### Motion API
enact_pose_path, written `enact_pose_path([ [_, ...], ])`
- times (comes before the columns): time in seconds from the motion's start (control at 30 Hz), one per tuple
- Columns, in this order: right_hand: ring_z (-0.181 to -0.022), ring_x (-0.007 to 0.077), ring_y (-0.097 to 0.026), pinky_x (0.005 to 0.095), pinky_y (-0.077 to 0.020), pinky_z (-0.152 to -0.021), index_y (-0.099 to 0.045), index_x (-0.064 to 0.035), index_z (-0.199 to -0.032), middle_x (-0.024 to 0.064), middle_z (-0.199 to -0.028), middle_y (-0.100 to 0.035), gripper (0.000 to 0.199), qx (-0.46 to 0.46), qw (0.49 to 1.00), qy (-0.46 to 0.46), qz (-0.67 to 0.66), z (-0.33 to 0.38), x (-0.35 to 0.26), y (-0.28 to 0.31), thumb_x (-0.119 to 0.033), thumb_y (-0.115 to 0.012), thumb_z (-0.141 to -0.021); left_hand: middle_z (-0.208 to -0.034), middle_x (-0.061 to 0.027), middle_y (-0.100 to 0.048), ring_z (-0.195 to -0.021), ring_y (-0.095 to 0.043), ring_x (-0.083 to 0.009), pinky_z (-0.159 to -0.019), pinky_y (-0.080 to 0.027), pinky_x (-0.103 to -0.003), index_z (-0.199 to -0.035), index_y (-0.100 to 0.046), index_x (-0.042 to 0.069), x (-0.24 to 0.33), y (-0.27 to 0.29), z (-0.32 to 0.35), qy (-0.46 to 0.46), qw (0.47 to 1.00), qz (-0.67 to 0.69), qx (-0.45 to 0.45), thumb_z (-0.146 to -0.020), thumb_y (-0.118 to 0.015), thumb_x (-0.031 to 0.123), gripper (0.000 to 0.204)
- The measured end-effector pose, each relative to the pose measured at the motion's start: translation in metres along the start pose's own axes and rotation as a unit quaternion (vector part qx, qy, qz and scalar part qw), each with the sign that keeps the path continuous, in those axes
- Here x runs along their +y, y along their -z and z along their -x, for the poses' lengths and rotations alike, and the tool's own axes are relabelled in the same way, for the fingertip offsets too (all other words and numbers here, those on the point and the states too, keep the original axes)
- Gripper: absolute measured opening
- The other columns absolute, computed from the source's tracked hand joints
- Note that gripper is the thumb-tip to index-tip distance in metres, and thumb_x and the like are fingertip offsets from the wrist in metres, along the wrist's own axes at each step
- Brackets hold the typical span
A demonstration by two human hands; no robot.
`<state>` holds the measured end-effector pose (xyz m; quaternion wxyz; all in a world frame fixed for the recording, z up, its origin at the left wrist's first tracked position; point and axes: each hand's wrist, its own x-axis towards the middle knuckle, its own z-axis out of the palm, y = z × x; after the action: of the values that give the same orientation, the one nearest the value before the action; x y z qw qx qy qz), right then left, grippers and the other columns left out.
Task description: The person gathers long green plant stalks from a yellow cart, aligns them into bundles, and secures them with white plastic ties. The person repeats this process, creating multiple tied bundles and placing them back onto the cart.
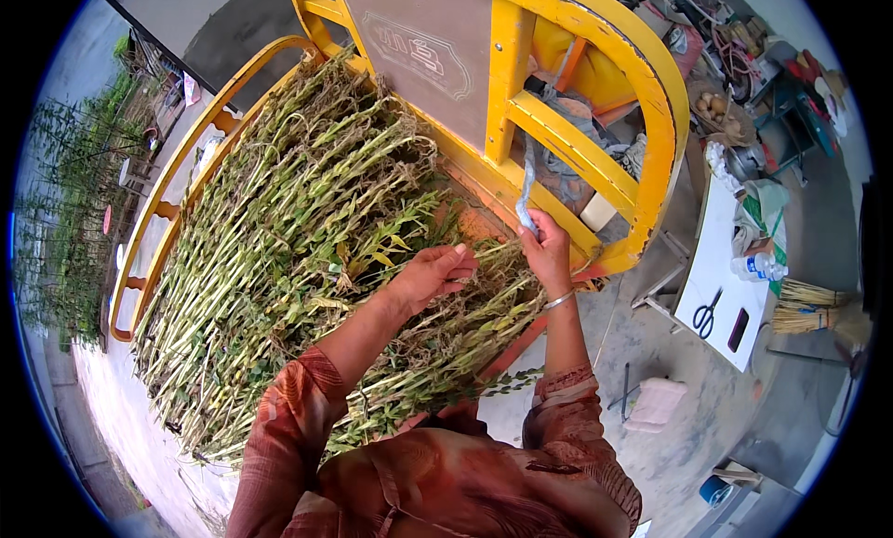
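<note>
A thick heap of cut plant stalks [288, 231] with dried leaves and green seed pods fills the bed of a yellow metal-framed cart [656, 92]. Above the heap's right side is my left hand [435, 276], its fingers curled in toward the thumb; anything between them is too small to make out. My right hand [549, 250], with a bracelet at the wrist, grips a pale blue-grey strip [527, 180]. That strip runs up from my fingers toward the yellow rail. Both hands are close to the cart's front board, a few stalk tips lying between them.
To the right stands a white table [712, 259] with scissors [707, 313], a dark phone-like slab [738, 330] and plastic bottles [758, 266]. A cushioned stool [656, 405] is on the concrete floor. Clutter, including a basket [721, 110], fills the far right. Green plants [70, 194] grow far left.
</note>
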<state>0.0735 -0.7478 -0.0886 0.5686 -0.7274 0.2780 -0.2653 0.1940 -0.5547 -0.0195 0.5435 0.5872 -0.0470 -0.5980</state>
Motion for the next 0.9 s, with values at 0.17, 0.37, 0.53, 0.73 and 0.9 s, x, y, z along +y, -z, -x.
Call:
enact_pose_path([
  [0.17,-0.074,0.0244,-0.063,0.0342,-0.0495,-0.067,-0.057,0.0014,-0.103,0.0128,-0.084,-0.064,0.030,-0.036,0.993,0.097,0.049,0.019,0.005,-0.017,-0.007,-0.068,-0.077,-0.097,-0.0067,-0.062,-0.090,-0.058,-0.0186,-0.084,-0.047,-0.036,-0.102,-0.056,0.005,0.000,-0.045,-0.095,-0.024,0.995,0.096,-0.004,-0.096,-0.048,0.037,0.034],
  [0.37,-0.084,0.0305,-0.060,0.0373,-0.0496,-0.070,-0.055,-0.0045,-0.101,0.0112,-0.095,-0.058,0.029,0.049,0.956,0.098,0.272,0.010,-0.028,0.021,-0.013,-0.069,-0.077,-0.065,-0.0012,-0.050,-0.063,-0.053,-0.0139,-0.062,-0.046,-0.032,-0.082,-0.048,0.009,0.008,-0.057,-0.083,-0.074,0.972,0.211,0.071,-0.100,-0.041,0.028,0.027],
  [0.53,-0.113,0.0315,-0.050,0.0405,-0.0416,-0.092,-0.050,-0.0076,-0.125,0.0154,-0.120,-0.053,0.055,-0.036,0.850,0.159,0.500,-0.056,-0.038,0.020,-0.027,-0.071,-0.077,-0.060,0.0039,-0.044,-0.051,-0.034,-0.0070,-0.049,-0.028,-0.023,-0.083,-0.054,0.009,0.006,-0.035,-0.049,-0.124,0.984,0.131,-0.005,-0.099,-0.042,0.027,0.027],
  [0.73,-0.134,0.0318,-0.031,0.0387,-0.0272,-0.108,-0.023,-0.0105,-0.145,0.0152,-0.147,-0.031,0.072,-0.142,0.952,-0.036,0.269,-0.154,0.071,0.030,-0.050,-0.048,-0.090,-0.055,0.0059,-0.038,-0.048,-0.028,-0.0043,-0.044,-0.020,-0.021,-0.086,-0.061,0.006,0.019,0.001,0.060,-0.163,0.986,0.039,-0.025,-0.097,-0.049,0.025,0.025],
  [0.9,-0.139,0.0351,-0.016,0.0425,-0.0151,-0.113,-0.027,-0.0021,-0.143,0.0188,-0.151,-0.016,0.083,-0.158,0.874,-0.179,0.422,-0.186,0.122,0.018,-0.059,-0.046,-0.086,-0.052,0.0059,-0.036,-0.043,-0.024,-0.0037,-0.041,-0.017,-0.022,-0.086,-0.060,0.004,0.008,0.072,0.198,-0.207,0.973,0.050,0.088,-0.096,-0.050,0.023,0.025],
])
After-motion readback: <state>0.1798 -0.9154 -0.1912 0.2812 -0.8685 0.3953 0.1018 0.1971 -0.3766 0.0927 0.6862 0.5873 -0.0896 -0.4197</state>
